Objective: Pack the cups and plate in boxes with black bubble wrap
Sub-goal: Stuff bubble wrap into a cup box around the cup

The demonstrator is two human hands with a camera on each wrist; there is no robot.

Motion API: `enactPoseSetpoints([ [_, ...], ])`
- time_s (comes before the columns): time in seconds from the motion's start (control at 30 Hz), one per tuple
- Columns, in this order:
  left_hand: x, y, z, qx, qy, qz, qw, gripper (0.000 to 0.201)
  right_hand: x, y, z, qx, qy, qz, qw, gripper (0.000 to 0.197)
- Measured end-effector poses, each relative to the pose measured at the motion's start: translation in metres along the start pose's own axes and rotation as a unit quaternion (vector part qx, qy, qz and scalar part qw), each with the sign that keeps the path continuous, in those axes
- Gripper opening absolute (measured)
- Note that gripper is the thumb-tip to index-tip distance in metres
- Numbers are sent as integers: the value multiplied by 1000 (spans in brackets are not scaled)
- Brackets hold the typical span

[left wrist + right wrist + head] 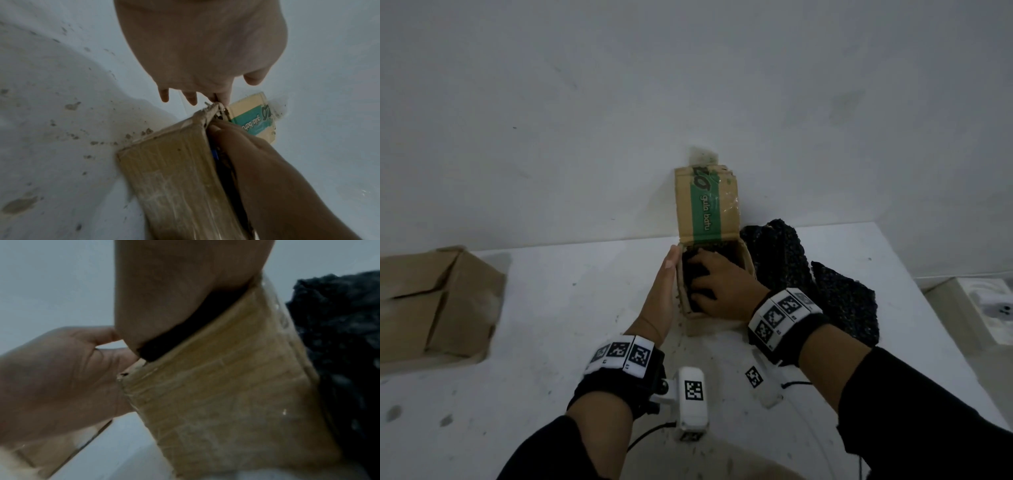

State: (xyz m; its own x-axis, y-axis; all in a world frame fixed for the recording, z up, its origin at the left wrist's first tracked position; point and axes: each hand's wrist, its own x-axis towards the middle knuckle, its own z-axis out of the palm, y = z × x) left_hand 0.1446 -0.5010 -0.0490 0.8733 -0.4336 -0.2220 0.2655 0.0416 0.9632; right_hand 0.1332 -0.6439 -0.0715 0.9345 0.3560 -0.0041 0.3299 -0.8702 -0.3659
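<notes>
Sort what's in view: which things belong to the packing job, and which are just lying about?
In use:
small box, lid flap up
black bubble wrap inside it
left hand flat against its side
right hand pressing the wrap
spare bubble wrap
second box

Lying about:
white item, far right, unclear

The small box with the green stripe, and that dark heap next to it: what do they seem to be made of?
The small box looks like plain brown cardboard, matt, with a printed green band and glossy clear tape on its lid and walls. The dark heap looks like black bubble wrap: a crumpled, pebbled, faintly shiny sheet, though the dim light leaves that uncertain.
</notes>
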Motion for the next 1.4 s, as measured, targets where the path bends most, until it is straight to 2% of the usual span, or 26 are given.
enactPoseSetpoints([
  [0.07, 2, -1, 1, 11, -9, 20, 1000, 44, 5, -4, -7, -48, -45, 6, 998, 54],
  [0.13, 4, -4, 0, 6, -18, 34, 999, 44, 9, -9, -15, -101, -110, 17, 989, 55],
  [0.23, 9, -11, -3, 12, -14, 40, 999, 44, 13, -13, -28, -147, -207, 31, 967, 38],
  [0.3, 12, -17, -8, 37, -11, 44, 998, 44, 12, -11, -38, -130, -233, 36, 963, 34],
  [0.4, 14, -23, -14, 65, -12, 44, 997, 44, 9, -5, -45, -118, -224, 33, 967, 48],
  [0.5, 14, -22, -13, 60, -24, 48, 997, 44, 10, -4, -39, -169, -194, 21, 966, 65],
  [0.6, 16, -25, -13, 61, -21, 62, 996, 45, 9, -6, -29, -212, -156, 37, 964, 67],
  [0.7, 18, -30, -14, 69, -16, 67, 995, 44, 7, -5, -24, -205, -127, 68, 968, 67],
  [0.8, 21, -34, -17, 83, -21, 66, 994, 44, 6, -1, -24, -153, -130, 80, 976, 68],
  [0.87, 22, -35, -18, 83, -24, 66, 994, 42, 6, 2, -29, -109, -160, 101, 976, 71],
  [1.0, 25, -38, -20, 86, -26, 69, 994, 42, 9, 1, -42, -103, -229, 134, 959, 93],
  [1.17, 24, -37, -21, 116, -22, 73, 990, 67, 12, -8, -38, -212, -209, 118, 947, 84],
  [1.3, 23, -36, -22, 145, -19, 68, 987, 59, 14, -12, -29, -244, -204, 126, 940, 78],
  [1.4, 22, -32, -23, 166, -21, 52, 985, 45, 8, -9, -29, -192, -185, 127, 955, 77],
])
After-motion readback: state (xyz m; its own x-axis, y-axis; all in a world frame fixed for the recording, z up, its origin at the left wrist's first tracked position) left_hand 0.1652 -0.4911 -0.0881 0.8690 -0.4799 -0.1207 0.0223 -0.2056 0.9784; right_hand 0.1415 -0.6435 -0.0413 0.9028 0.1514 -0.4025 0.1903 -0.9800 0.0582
